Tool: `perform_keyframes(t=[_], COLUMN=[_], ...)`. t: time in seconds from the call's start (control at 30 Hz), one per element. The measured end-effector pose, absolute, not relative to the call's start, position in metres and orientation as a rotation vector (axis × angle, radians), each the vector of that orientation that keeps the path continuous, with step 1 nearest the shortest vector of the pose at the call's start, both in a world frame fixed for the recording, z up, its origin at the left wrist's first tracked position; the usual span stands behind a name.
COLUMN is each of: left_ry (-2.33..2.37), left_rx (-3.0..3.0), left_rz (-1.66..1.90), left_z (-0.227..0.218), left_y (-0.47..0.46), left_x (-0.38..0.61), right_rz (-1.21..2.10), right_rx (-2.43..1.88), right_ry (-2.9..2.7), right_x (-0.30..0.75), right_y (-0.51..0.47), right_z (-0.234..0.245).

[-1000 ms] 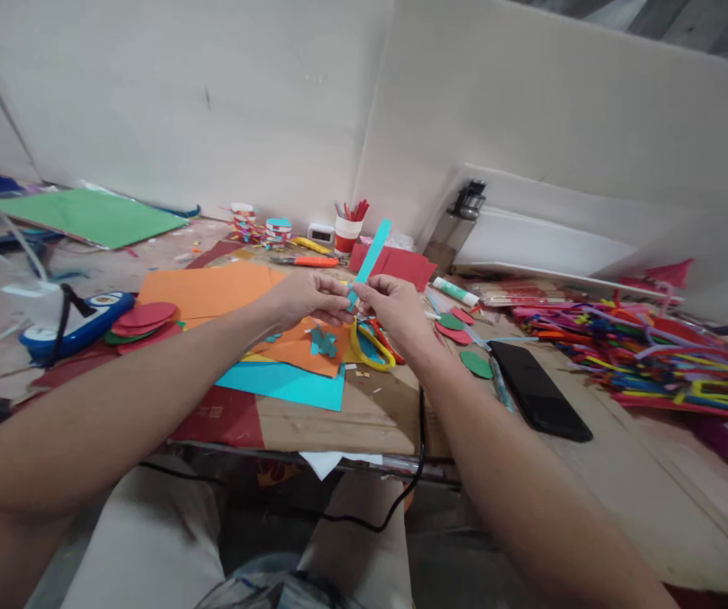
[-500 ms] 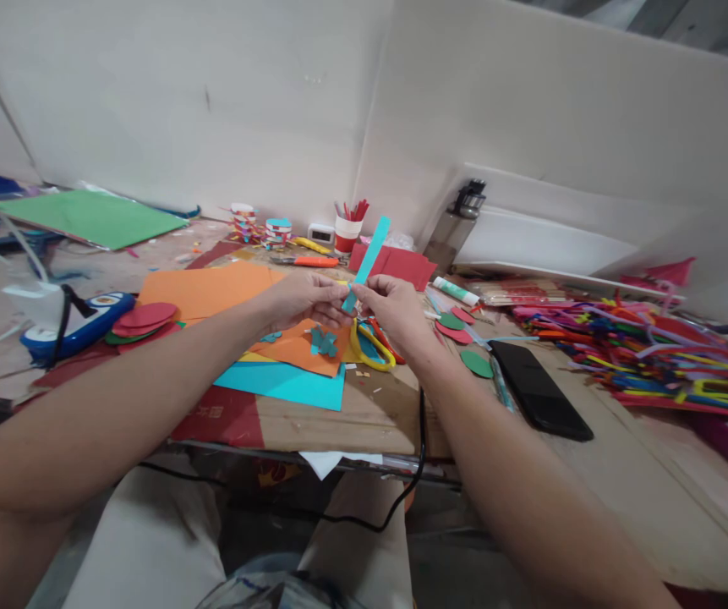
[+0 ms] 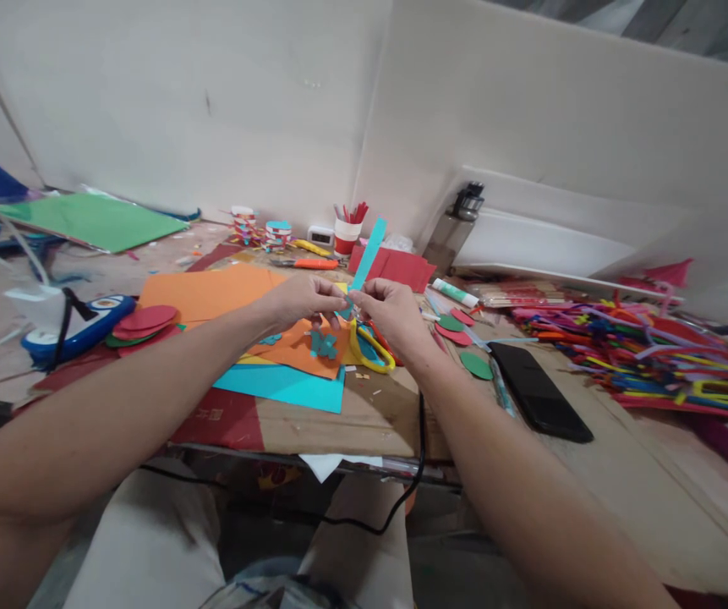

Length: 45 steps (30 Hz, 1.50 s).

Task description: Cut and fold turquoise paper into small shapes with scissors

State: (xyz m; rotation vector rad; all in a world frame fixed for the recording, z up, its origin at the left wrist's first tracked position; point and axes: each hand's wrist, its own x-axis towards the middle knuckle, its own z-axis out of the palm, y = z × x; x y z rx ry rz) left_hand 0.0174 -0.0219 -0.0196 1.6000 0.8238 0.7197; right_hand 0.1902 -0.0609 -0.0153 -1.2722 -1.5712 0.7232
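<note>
A long teal paper strip (image 3: 369,256) rises up and to the right from between my two hands. My left hand (image 3: 305,300) pinches its lower end from the left. My right hand (image 3: 387,306) pinches the same end from the right, fingers closed. Just below the hands lie a small teal paper cut-out (image 3: 324,342) on orange paper (image 3: 298,348), yellow-handled scissors (image 3: 369,349) and a teal sheet (image 3: 287,385).
A black phone (image 3: 538,390) lies right of my right arm, with green and red paper circles (image 3: 474,364) nearby. A heap of coloured pipe cleaners (image 3: 648,355) fills the right side. Red discs (image 3: 144,320) and a blue tool (image 3: 81,326) sit at left; a red cup (image 3: 346,234) stands by the wall.
Both hands stay pinched on the strip's lower end and have shifted slightly upward; the strip tilts a little more upright. The view has barely moved.
</note>
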Motion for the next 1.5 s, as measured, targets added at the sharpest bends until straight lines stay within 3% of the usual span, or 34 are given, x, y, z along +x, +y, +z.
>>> perform_keyframes(t=[0.5,0.57,0.73,0.93,1.17,1.37,1.5], left_ry=[0.887,0.912,0.963,1.004,1.012,1.023,1.037], left_rx=[1.509,1.471,1.305,1.243,1.235,1.203,1.203], left_rz=[0.833,0.826,0.881,0.878,0.890,0.925,0.932], left_z=[-0.010,-0.012,-0.021,-0.020,-0.018,-0.017,-0.010], left_y=[-0.028,-0.024,-0.004,0.006,0.012,0.019,0.022], left_x=[0.022,0.019,0.008,-0.003,-0.010,-0.021,-0.030], right_rz=[0.863,0.778,0.117,0.033,0.095,0.342,0.363], right_rx=[-1.274,-1.325,-1.831,-2.126,-2.087,-1.433,-1.303], right_ry=[-1.520,-1.658,-2.168,-2.419,-2.177,-2.116,-2.162], right_x=[0.188,0.194,0.207,0.197,0.204,0.219,0.222], right_y=[-0.060,-0.060,-0.077,-0.089,-0.080,-0.075,-0.073], right_z=[-0.019,-0.016,-0.002,-0.007,-0.012,-0.001,0.000])
